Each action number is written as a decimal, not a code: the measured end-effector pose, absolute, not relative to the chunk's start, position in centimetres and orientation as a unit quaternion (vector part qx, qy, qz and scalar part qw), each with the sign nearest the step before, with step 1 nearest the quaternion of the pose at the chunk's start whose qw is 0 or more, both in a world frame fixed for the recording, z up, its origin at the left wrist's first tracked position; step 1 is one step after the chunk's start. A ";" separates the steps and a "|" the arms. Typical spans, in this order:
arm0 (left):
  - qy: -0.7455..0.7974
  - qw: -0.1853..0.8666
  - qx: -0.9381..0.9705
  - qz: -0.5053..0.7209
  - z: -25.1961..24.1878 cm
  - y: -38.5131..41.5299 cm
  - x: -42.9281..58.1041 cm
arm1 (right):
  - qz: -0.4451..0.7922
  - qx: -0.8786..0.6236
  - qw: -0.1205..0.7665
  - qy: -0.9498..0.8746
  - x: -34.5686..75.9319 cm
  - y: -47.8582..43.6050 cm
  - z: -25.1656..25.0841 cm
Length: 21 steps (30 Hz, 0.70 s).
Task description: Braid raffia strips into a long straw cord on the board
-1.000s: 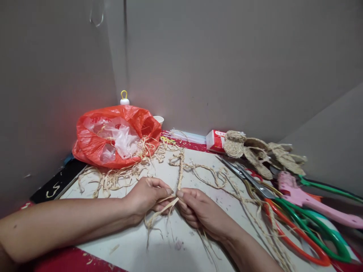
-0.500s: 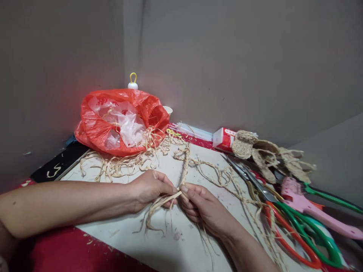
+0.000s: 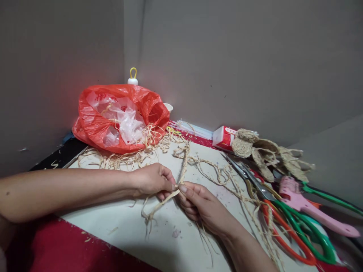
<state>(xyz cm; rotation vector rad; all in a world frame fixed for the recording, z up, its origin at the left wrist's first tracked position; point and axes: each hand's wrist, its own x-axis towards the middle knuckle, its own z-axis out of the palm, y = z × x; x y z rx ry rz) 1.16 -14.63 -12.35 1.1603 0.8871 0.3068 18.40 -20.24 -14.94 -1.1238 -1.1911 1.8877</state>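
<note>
From the head view, your right hand (image 3: 198,200) has its fingers clamped on the near end of the straw braid (image 3: 185,163), which runs away from you over the worktop (image 3: 124,232), while your left hand's (image 3: 154,179) fingers pinch its loose strands (image 3: 164,201). It should feel light, pliable and dry, though thin strands may split, so grip close to the last crossing.
</note>
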 end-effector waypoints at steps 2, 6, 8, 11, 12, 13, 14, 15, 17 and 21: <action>0.394 0.696 0.589 0.115 -12.1 -14.3 1.1 | 0.705 -0.436 0.311 -0.465 18.4 -20.3 -14.9; 0.389 0.613 0.684 0.063 -10.8 -13.5 0.9 | 0.660 -0.475 0.305 -0.496 18.2 -20.3 -14.9; 0.396 0.598 0.696 0.028 -10.3 -13.0 1.1 | 0.638 -0.494 0.304 -0.506 18.0 -20.3 -14.9; 0.410 0.600 0.687 0.009 -9.9 -12.6 1.5 | 0.610 -0.517 0.308 -0.516 17.8 -20.4 -15.2; 0.420 0.606 0.675 0.012 -10.0 -12.7 1.7 | 0.604 -0.522 0.311 -0.516 17.6 -20.4 -15.2; 0.433 0.615 0.659 0.018 -10.1 -12.9 1.9 | 0.601 -0.524 0.316 -0.513 17.5 -20.5 -15.3; 0.447 0.624 0.641 0.028 -10.2 -13.3 2.1 | 0.603 -0.525 0.322 -0.507 17.3 -20.5 -15.3; 0.460 0.630 0.624 0.043 -10.4 -13.8 2.2 | 0.610 -0.523 0.329 -0.496 17.1 -20.6 -15.2; 0.483 0.632 0.600 0.084 -10.9 -14.9 2.3 | 0.632 -0.513 0.349 -0.464 16.6 -20.8 -15.0; 0.490 0.614 0.601 0.149 -11.6 -16.8 2.3 | 0.674 -0.491 0.386 -0.395 15.9 -21.1 -14.5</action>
